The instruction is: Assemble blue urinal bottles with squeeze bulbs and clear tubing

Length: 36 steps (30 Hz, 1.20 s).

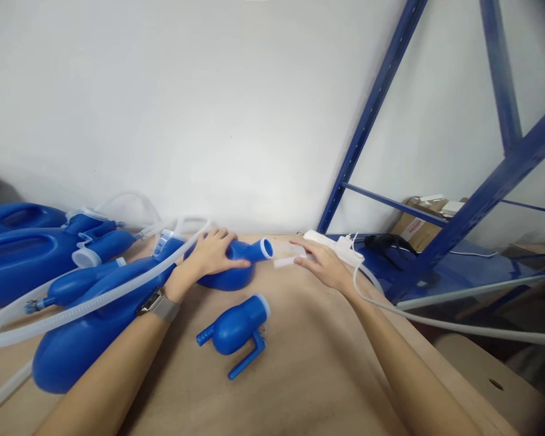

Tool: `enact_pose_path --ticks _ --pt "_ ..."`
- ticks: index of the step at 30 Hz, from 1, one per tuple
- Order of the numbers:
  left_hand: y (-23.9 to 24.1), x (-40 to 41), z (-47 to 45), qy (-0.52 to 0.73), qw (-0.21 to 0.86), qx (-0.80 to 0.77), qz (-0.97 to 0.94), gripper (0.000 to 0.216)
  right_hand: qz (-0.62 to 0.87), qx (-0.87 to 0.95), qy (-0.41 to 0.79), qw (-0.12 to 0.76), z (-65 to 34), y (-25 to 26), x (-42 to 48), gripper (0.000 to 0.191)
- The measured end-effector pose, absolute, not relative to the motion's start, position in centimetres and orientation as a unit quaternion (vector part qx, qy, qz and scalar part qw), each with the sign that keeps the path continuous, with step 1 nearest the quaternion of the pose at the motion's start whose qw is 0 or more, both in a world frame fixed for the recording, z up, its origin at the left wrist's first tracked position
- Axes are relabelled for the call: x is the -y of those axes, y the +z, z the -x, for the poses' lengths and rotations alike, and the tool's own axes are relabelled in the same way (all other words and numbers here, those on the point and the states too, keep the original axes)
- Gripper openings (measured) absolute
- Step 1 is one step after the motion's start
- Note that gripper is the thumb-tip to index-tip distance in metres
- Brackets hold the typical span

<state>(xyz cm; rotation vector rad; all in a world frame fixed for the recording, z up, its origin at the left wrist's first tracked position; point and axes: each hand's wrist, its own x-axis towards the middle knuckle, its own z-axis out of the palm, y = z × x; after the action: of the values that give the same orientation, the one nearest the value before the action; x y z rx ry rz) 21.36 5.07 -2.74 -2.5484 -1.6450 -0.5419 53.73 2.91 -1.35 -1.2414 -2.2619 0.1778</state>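
Blue vessel: lying on its side on the desk (309, 375), the blue vessel (229, 277) points its white-rimmed mouth to the right.
Left hand: the left hand (211, 251) is over the neck, its grip clamped around it, pinning it down.
Right hand: the right hand (324, 263) has its grip together on a short clear tube (285, 261), which sits just beside the mouth, not touching it.
Step, as I read it: the tube is being offered up to the mouth.
Next move calls for: tube end and rim in line, with the neck kept steady.
Around: a loose blue bulb (236, 327) lies nearer, a ribbed hose (95, 297) crosses the pile on the left, and a power strip (333, 244) sits behind.
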Motion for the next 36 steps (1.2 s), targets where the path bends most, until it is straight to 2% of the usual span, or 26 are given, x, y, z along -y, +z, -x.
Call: enact_pose_path --ticks 2,7,13,19,25,30,36 --pt "-2.6 -5.0 -21.2 -0.171 0.036 0.524 0.834 0.078 0.492 0.817 0.009 0.300 -53.1 -1.3 -2.6 0.055" --pt "-2.3 -4.7 -21.4 -0.159 0.052 0.492 0.855 0.079 0.550 0.778 -0.062 0.297 -52.3 -0.8 -1.8 0.060" --pt "-2.6 -4.4 -22.2 -0.160 0.077 0.483 0.857 0.081 0.517 0.786 -0.137 0.308 -52.0 0.0 -1.1 0.067" --pt "-2.6 -3.6 -23.4 -0.151 0.096 0.473 0.863 0.083 0.488 0.772 -0.256 0.318 -51.6 0.3 -0.8 0.065" --pt "-2.5 -2.5 -25.0 -0.148 0.116 0.452 0.872 0.078 0.482 0.840 -0.132 0.211 -50.3 -0.8 -0.5 0.066" --pt "-2.6 -2.3 -25.2 -0.154 0.127 0.450 0.871 0.075 0.494 0.842 -0.089 0.200 -49.7 -1.2 -0.2 0.088" --pt "-2.7 -2.4 -25.2 -0.159 0.129 0.452 0.868 0.073 0.468 0.862 -0.043 0.190 -50.1 -1.1 -0.4 0.075"
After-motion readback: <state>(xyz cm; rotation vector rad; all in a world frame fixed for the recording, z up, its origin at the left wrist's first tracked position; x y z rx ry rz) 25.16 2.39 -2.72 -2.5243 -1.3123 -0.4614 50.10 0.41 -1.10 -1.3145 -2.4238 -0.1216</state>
